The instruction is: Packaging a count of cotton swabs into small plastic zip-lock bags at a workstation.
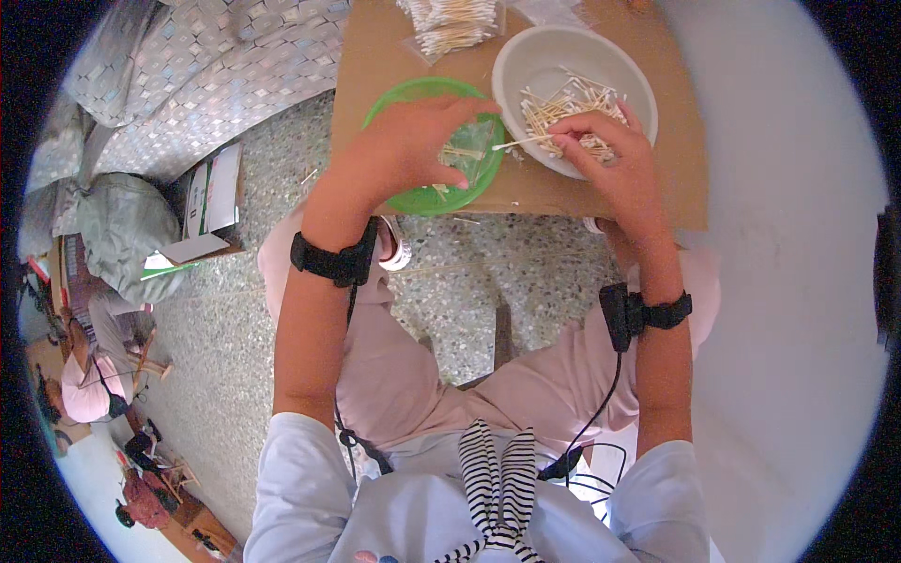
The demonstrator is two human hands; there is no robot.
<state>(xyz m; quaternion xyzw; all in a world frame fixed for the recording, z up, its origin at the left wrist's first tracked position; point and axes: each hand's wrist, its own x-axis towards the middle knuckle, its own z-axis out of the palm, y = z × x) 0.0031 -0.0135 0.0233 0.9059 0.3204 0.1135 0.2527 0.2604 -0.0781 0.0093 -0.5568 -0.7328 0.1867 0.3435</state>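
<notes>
My left hand (408, 141) rests over a green plastic plate (394, 98) and holds a small clear plastic bag (466, 155) with a few cotton swabs in it. My right hand (605, 150) reaches into a white bowl (554, 52) full of loose cotton swabs (568, 98) and pinches several of them, one sticking out to the left toward the bag. Both the plate and the bowl sit on a low brown cardboard-topped table (371, 56). Black bands with cables are strapped on both wrists.
Clear packets of cotton swabs (450, 21) lie at the table's far edge. A grey patterned cloth (216, 66) and a grey bag (117, 225) lie on the speckled floor to the left, beside an open cardboard box (211, 192). A pale wall (798, 281) stands to the right.
</notes>
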